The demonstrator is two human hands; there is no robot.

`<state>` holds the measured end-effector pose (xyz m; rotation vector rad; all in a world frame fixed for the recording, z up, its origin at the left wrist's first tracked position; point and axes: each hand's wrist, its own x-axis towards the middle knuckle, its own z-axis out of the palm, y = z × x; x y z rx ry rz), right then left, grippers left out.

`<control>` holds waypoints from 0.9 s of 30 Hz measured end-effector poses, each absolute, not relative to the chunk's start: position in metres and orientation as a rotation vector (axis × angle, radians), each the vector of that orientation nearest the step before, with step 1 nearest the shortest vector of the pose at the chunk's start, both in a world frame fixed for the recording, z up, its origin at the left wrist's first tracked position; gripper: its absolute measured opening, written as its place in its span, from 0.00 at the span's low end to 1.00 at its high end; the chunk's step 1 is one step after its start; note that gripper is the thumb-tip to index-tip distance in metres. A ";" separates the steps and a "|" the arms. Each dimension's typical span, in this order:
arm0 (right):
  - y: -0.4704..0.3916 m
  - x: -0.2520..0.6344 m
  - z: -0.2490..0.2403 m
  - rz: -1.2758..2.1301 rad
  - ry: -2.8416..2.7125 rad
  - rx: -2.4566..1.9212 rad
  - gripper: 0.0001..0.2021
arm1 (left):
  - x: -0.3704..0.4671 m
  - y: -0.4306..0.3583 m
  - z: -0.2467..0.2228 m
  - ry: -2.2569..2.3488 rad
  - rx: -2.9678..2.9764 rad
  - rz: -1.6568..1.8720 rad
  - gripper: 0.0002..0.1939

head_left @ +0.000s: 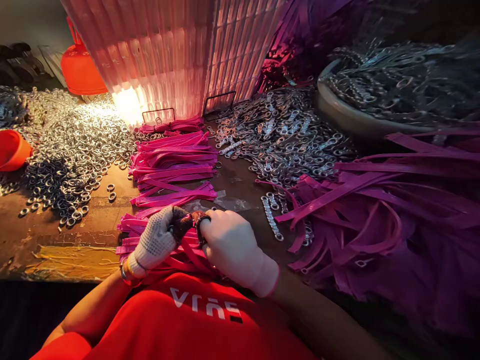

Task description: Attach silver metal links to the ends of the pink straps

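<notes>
Both my hands wear white gloves with dark, worn fingertips and meet over a stack of magenta straps at the table's front edge. My left hand is closed, its fingertips pinching a magenta strap that hangs down between the hands. Right beside it, my right hand is closed with its fingers curled toward the strap's end; what lies inside its grip is too small to make out. Bundles of the same straps run in a column away from my hands.
Metal rings are heaped at left beside an orange cup. Metal chain pieces lie at right, below a heaped basin. Loose magenta straps cover the right side. Translucent corrugated panels stand behind; an orange container is back left.
</notes>
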<state>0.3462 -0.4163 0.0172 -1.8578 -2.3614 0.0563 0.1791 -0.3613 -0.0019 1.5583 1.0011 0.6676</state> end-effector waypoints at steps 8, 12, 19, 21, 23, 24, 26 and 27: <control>-0.412 0.354 -0.001 0.193 -2.230 -1.940 0.09 | 0.185 -0.347 -0.013 0.853 1.691 0.418 0.13; -0.407 0.359 0.010 0.393 -2.346 -1.954 0.16 | 0.184 -0.346 -0.013 0.930 1.523 0.371 0.15; -0.403 0.357 -0.001 0.543 -2.490 -2.009 0.10 | 0.187 -0.352 -0.030 0.947 1.904 0.496 0.10; -0.405 0.356 -0.005 0.484 -2.552 -1.946 0.08 | 0.190 -0.351 -0.033 0.925 1.930 0.469 0.10; -0.406 0.359 -0.005 0.433 -2.599 -1.911 0.08 | 0.193 -0.346 -0.029 0.887 1.938 0.439 0.10; -0.406 0.362 -0.003 0.411 -2.619 -1.895 0.08 | 0.193 -0.343 -0.023 0.857 1.942 0.402 0.10; -0.406 0.369 0.002 0.371 -2.644 -1.868 0.08 | 0.189 -0.334 -0.005 0.786 1.928 0.299 0.11; -0.406 0.373 0.005 0.357 -2.646 -1.864 0.08 | 0.183 -0.329 0.006 0.761 1.900 0.245 0.11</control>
